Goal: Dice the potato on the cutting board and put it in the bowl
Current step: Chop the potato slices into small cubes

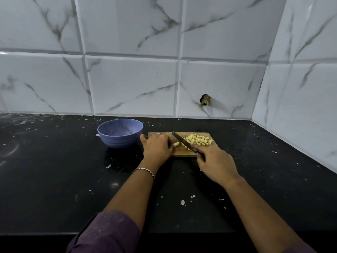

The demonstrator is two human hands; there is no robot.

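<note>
Two hands worked over a wooden cutting board (184, 153) set just right of the frame's centre on a black tabletop (54, 170) flecked with pale scraps. The left hand (156, 147) lay on the board's left end, its fingers (164, 139) curled down over a small uncut potato piece (176, 144), of which only the pale right end showed past the knuckles. The right hand (217, 165) gripped the dark handle of a knife (182, 141), fingers wrapped round it. The blade slanted up and to the left across the board, lying just to the right of that piece. To the right of the blade, a heap of diced potato (198, 140) sat on the board's upper right part. A blue bowl (118, 141) stood upright on the tabletop just left of the board, close beside the left hand's thumb. A thin bracelet (144, 170) circled the left wrist, and a purple sleeve (109, 232) covered the arm at the lower left of the frame. White marble-veined tiles (131, 84) filled the upper half of the frame, with a small dark hole (205, 100) in one above the board.
</note>
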